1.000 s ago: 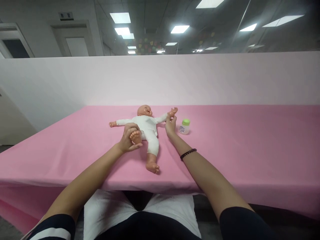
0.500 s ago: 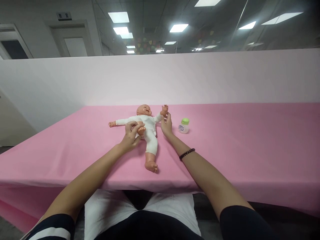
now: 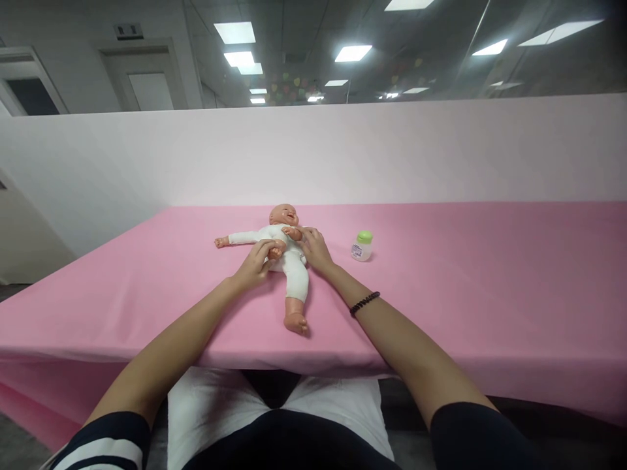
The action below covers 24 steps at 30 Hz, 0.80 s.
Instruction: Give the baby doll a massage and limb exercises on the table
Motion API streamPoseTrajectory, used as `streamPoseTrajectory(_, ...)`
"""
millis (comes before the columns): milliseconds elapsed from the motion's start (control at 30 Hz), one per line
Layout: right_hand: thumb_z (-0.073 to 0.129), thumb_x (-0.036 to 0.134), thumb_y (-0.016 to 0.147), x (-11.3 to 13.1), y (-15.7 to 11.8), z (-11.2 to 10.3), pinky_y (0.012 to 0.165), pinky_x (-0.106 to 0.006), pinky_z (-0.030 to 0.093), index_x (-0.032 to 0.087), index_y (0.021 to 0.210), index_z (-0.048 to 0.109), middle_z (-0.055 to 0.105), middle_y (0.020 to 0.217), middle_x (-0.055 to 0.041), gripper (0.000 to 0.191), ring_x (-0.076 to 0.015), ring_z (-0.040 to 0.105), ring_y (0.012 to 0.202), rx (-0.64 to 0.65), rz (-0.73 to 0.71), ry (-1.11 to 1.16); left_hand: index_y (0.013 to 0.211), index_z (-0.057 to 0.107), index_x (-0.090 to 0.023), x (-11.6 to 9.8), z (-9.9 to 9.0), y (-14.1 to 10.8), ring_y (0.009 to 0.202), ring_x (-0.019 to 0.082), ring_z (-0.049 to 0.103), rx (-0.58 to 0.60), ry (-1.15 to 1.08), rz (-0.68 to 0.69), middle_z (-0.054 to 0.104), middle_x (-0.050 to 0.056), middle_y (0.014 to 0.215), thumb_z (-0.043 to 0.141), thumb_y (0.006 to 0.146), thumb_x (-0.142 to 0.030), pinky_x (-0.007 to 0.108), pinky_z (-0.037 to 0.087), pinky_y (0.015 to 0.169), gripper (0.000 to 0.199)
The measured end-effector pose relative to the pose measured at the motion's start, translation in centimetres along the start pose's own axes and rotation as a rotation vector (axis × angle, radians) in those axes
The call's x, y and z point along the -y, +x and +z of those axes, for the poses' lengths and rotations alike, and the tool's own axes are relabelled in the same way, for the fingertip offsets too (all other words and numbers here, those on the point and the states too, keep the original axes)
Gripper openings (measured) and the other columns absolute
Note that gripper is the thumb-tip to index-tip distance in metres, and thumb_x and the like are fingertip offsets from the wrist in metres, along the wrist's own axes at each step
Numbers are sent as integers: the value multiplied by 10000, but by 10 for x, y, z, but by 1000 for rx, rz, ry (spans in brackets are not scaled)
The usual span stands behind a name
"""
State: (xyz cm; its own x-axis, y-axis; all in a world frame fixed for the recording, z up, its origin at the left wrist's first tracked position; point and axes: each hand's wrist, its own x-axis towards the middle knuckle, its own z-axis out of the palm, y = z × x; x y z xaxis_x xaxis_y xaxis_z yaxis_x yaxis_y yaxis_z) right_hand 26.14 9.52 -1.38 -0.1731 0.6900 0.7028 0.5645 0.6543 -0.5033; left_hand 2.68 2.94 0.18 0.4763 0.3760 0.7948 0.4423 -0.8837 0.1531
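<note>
A baby doll (image 3: 296,277) in a white suit lies on its back, its head toward the far side. One of its legs is bent up, the foot over its belly, and my left hand (image 3: 258,261) is closed on that foot. My right hand (image 3: 316,250) is closed on the doll's arm on the right side, which lies folded across the chest. The other doll arm stretches out to the left, and the other leg points toward me.
A small clear bottle with a green cap (image 3: 362,246) stands right of the doll. The pink cloth (image 3: 465,281) covers the table, and a white partition (image 3: 392,153) rises behind it.
My right hand has moved left and brought the doll's arm from out at the side to across its chest. My left hand stays at the bent leg.
</note>
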Motion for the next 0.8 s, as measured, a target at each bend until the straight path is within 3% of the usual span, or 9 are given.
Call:
streamPoseTrajectory(167,513,254,912,2,2,-1,1108,-511,411,239,1330,602,585,1262,-123,428,-288,520,1208,-34,21,57,1284,514,-179,-2,-2,0,1201,276,561,-80,39,-7,591,154,1249,504,953,-220,518,508,1015,334)
streamPoseTrajectory(267,527,333,929,-1,7,-1,1110,-492,419,243,1299,592,609,1294,-111,387,-270,528,1228,-166,89,198,1254,529,-186,-7,-13,6,1134,262,593,-219,24,-71,610,145,1207,530,968,-314,456,564,914,313)
streamPoseTrajectory(367,545,365,919,-13,14,-4,1050,-447,484,235,1310,531,616,1313,-100,412,-232,574,1193,-324,255,401,1280,535,-192,-20,-35,11,1096,245,623,-385,-64,-218,612,132,1210,551,970,-370,365,595,799,357)
streamPoseTrajectory(467,540,348,918,-30,21,-10,956,-409,551,242,1322,472,612,1287,-96,424,-201,627,1118,-422,465,586,1303,559,-213,-50,-59,3,1112,255,637,-481,-117,-375,629,115,1216,592,954,-379,356,600,813,388)
streamPoseTrajectory(567,509,328,949,-45,28,-16,882,-401,589,275,1316,429,598,1280,-83,379,-171,676,1012,-504,637,763,1336,560,-253,-93,-73,-21,1228,278,599,-484,-152,-484,617,111,1301,618,941,-360,370,607,868,414)
streamPoseTrajectory(700,466,245,975,-58,31,-22,868,-416,606,321,1317,403,591,1324,-74,356,-151,703,973,-614,862,965,1340,572,-282,-143,-65,-56,1237,275,592,-467,-150,-602,600,99,1334,632,933,-333,347,623,832,414)
streamPoseTrajectory(800,373,128,955,-65,29,-23,878,-431,607,284,1345,414,621,1273,-94,422,-161,706,1005,-616,988,974,1339,569,-285,-159,-50,-74,1244,277,586,-523,-167,-663,594,100,1338,633,932,-336,358,621,848,416)
